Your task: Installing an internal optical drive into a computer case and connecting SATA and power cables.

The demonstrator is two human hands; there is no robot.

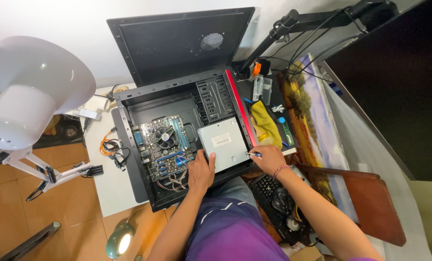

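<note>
An open black computer case [138,179] lies on its side on a white table. Inside sit a motherboard [165,145] with a round cooler fan and a silver drive box [223,142] at the case's front end. My left hand [201,171] rests flat on the near left corner of the drive box. My right hand [269,158] grips a small screwdriver [253,154], its tip against the red-trimmed front edge of the case beside the drive.
The case's side panel [177,43] leans upright behind. A white lamp [30,92] on an arm stands left. Cables [112,147] lie on the table [109,193]. A yellow cloth [265,123], small parts, a keyboard [274,198] and a brown chair [370,203] are to the right.
</note>
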